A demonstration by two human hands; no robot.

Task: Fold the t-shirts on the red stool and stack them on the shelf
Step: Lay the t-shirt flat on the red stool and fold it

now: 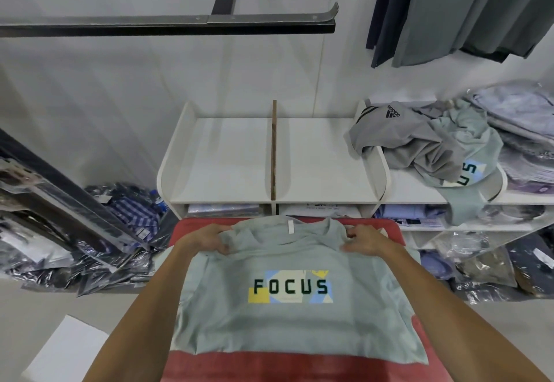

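A pale green t-shirt (293, 315) printed with "FOCUS" lies face up on the red stool (299, 366), its collar toward the far edge. The left hand (207, 239) pinches the cloth at one shoulder and the right hand (364, 239) pinches it at the other. Just behind the stool stands a white shelf (227, 159) with a brown divider (273, 150) down its top. To the right of the stool, on the shelf, a grey shirt (401, 138) lies crumpled over another green shirt (467, 183). Bagged clothes (99, 231) are piled left of the stool. Dark garments (467, 6) hang above the shelf's right end.
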